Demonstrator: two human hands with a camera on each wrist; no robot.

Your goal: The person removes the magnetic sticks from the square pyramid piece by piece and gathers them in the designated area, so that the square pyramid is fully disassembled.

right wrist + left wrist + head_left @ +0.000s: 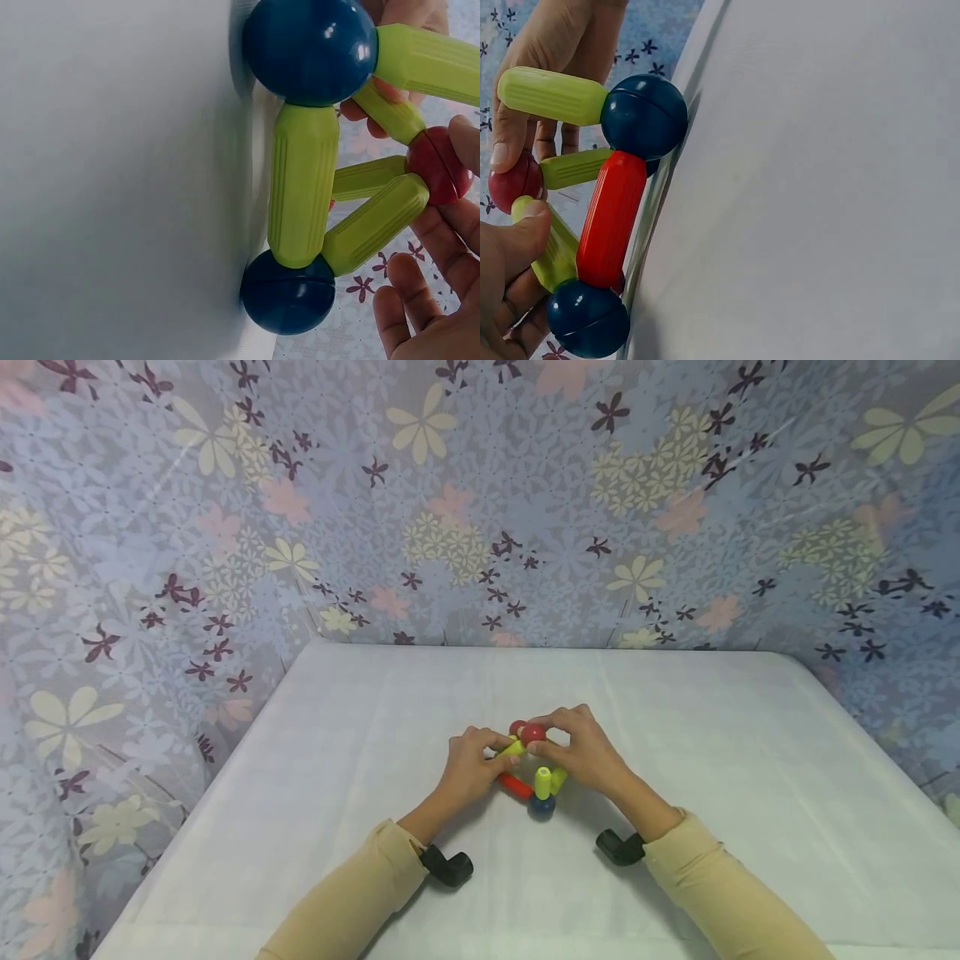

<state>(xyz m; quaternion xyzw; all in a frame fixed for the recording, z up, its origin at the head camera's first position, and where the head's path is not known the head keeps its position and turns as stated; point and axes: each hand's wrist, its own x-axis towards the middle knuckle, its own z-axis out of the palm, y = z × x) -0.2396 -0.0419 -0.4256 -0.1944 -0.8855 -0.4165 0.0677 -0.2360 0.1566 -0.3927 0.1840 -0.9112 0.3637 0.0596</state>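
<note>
A ball-and-stick toy structure stands on the table between both hands. My left hand (472,767) pinches a ribbed yellow-green stick (553,251) running from a blue ball (589,319) up to a red ball (439,165). That red ball is gripped by my right hand (585,750), its thumb and fingers on either side. Along the base, a red stick (515,786) and a yellow-green stick (304,184) meet at the near blue ball (542,805). From this ball another yellow-green stick (543,782) points upward, its top end free. A second red ball (517,727) shows behind the gripped one.
White cloth covers the table (360,727), which spreads around the structure on every side. Flowered fabric (480,502) hangs behind and beside it. Black curved wrist mounts (450,867) stick out from the sleeves, close above the cloth.
</note>
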